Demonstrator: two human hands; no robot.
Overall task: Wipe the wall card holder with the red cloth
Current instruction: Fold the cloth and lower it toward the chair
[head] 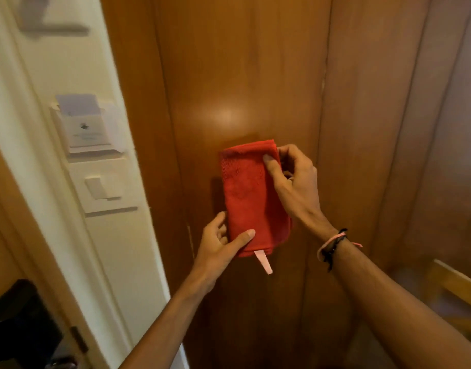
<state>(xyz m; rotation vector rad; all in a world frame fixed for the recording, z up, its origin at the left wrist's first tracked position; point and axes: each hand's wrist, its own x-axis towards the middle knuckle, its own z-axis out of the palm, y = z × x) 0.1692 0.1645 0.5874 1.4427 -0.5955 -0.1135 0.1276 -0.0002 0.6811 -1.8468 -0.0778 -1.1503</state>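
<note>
A folded red cloth [251, 198] with a pale tag hanging from its lower edge is held upright in front of a wooden panel. My left hand [219, 246] grips its bottom, thumb across the front. My right hand [292, 182] pinches its upper right edge. The white wall card holder [86, 131] is fixed to the white wall at the left, with a pale card [78, 103] standing in its slot. Both hands and the cloth are well to the right of the holder, apart from it.
A white light switch [102, 186] sits just below the card holder. Brown wooden panels [242, 75] fill the middle and right. A wooden door frame with a black lock unit [18, 320] is at the lower left. A wooden rail [452, 282] shows at the lower right.
</note>
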